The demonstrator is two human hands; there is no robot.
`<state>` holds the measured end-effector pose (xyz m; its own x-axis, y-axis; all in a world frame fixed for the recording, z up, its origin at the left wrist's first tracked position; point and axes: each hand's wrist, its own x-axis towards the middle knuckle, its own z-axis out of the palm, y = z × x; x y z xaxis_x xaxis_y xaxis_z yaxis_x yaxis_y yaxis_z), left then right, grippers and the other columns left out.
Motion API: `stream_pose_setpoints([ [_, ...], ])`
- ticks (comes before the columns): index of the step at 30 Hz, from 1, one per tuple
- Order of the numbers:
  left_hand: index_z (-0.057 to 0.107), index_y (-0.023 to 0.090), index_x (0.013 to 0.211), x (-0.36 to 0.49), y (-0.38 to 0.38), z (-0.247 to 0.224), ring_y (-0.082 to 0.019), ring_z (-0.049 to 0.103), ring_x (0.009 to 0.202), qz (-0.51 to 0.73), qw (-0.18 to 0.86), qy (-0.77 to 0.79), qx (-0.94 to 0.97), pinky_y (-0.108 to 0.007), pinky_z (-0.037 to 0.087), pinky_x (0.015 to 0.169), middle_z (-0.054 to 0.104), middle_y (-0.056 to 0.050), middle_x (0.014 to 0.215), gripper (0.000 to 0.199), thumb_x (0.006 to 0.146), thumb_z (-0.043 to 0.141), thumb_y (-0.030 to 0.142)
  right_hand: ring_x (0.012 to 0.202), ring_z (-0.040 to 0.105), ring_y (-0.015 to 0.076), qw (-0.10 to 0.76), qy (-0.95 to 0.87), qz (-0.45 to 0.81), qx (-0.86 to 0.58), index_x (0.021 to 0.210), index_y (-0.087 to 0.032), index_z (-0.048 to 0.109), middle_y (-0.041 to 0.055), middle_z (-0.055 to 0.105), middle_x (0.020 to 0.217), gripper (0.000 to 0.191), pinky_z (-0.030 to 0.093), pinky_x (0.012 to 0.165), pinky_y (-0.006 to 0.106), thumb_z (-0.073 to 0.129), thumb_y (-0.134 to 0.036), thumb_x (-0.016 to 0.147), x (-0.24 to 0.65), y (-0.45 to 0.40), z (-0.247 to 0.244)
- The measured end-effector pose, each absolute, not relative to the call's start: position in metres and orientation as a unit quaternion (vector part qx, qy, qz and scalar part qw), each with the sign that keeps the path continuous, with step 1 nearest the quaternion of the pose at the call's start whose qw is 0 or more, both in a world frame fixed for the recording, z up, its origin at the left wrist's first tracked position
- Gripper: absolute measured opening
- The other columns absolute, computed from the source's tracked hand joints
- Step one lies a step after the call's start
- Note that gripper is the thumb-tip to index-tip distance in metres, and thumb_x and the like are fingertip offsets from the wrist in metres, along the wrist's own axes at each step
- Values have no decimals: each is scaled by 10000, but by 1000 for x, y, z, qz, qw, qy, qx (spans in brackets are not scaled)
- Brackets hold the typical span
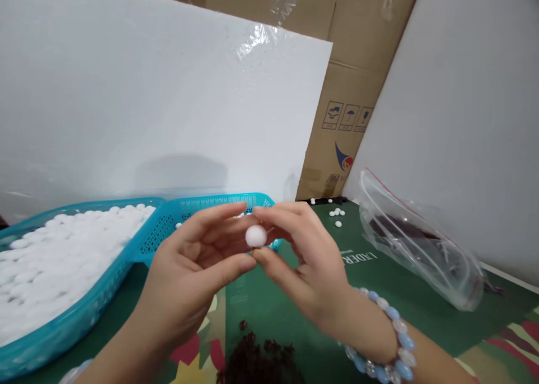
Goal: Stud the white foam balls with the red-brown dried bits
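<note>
A small white ball [256, 236], smooth like foam, sits between the fingertips of both hands near the middle of the view. My right hand [309, 255] has its thumb below the ball and its index finger above it. From the other side, my left hand [196, 255] curves around it, with the thumb tip meeting the right thumb just under the ball. A tiny dark speck shows where the thumbs meet. Some left fingers pass behind the ball, so their exact contact is hidden. Below the hands lies a clump of dark brown crinkled material [261, 361].
At the left, a blue plastic basket [105, 286] holds a heap of white balls [63, 266]; its other compartment is partly behind my hands. Several white balls [338, 224] lie on the green mat [357, 294]. A clear zip bag [416, 243] with dark contents lies right. White board [168, 92] stands behind.
</note>
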<state>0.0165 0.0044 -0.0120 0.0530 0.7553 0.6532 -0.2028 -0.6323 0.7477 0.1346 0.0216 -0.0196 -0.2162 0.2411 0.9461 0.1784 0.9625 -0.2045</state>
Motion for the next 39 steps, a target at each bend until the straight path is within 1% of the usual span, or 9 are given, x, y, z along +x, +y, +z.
stream_pose_setpoints([
  [4, 573, 251, 737, 16, 5, -11, -109, 564, 674, 663, 404, 207, 596, -96, 467, 538, 629, 41, 710, 261, 533, 600, 91, 729, 485, 86, 622, -773, -55, -114, 850, -157, 444, 42, 498, 763, 174, 441, 663, 152, 444, -97, 687, 134, 24, -21],
  [7, 578, 251, 687, 16, 5, -12, -104, 573, 613, 667, 396, 215, 594, -94, 467, 523, 634, 44, 634, 211, 530, 609, 114, 728, 495, 86, 609, -779, -106, -110, 838, -166, 433, 35, 540, 743, 188, 436, 679, 148, 449, -72, 676, 136, 23, -20],
  [12, 561, 279, 677, 18, 2, -16, -92, 574, 579, 675, 339, 243, 609, -79, 467, 492, 630, 74, 615, 196, 540, 606, 148, 611, 521, 98, 610, -764, -173, -122, 785, -149, 435, 42, 559, 629, 169, 465, 579, 162, 454, -70, 636, 136, 18, -20],
  [16, 558, 276, 684, 19, -2, -18, -85, 572, 609, 681, 308, 242, 618, -38, 447, 434, 626, 85, 624, 209, 541, 603, 131, 578, 518, 93, 625, -753, -173, -110, 758, -155, 439, 25, 553, 590, 202, 461, 556, 151, 429, -49, 587, 136, 18, -18],
  [22, 563, 262, 696, 20, 0, -14, -103, 565, 674, 672, 363, 207, 611, -62, 466, 505, 628, 62, 708, 239, 514, 624, 120, 669, 513, 83, 639, -752, -150, -57, 784, -152, 443, 20, 556, 651, 236, 446, 636, 138, 439, -17, 590, 138, 28, -16],
  [27, 572, 243, 637, 22, 5, -12, -91, 573, 611, 692, 375, 224, 574, -78, 476, 519, 629, 64, 644, 188, 490, 639, 146, 690, 502, 75, 636, -754, -153, -59, 790, -180, 434, 24, 533, 711, 227, 450, 623, 152, 469, -28, 626, 137, 33, -20],
  [30, 565, 245, 606, 24, 5, -13, -75, 569, 602, 701, 357, 239, 569, -65, 468, 503, 620, 76, 610, 163, 531, 601, 104, 715, 491, 80, 638, -765, -77, -51, 847, -201, 411, 7, 513, 731, 289, 449, 651, 176, 464, -15, 633, 134, 34, -24],
  [32, 558, 252, 603, 24, 5, -14, -74, 567, 621, 716, 340, 246, 558, -73, 470, 520, 616, 83, 609, 189, 539, 583, 76, 683, 487, 90, 648, -760, 4, -53, 874, -232, 397, -5, 491, 739, 314, 461, 610, 206, 466, -35, 640, 132, 34, -26],
  [39, 542, 271, 673, 22, 5, -18, -76, 561, 644, 729, 298, 233, 570, -79, 468, 504, 601, 83, 629, 266, 539, 565, 43, 658, 515, 60, 621, -694, 360, -52, 834, -260, 426, -31, 463, 802, 351, 469, 564, 175, 527, -42, 578, 129, 36, -26],
])
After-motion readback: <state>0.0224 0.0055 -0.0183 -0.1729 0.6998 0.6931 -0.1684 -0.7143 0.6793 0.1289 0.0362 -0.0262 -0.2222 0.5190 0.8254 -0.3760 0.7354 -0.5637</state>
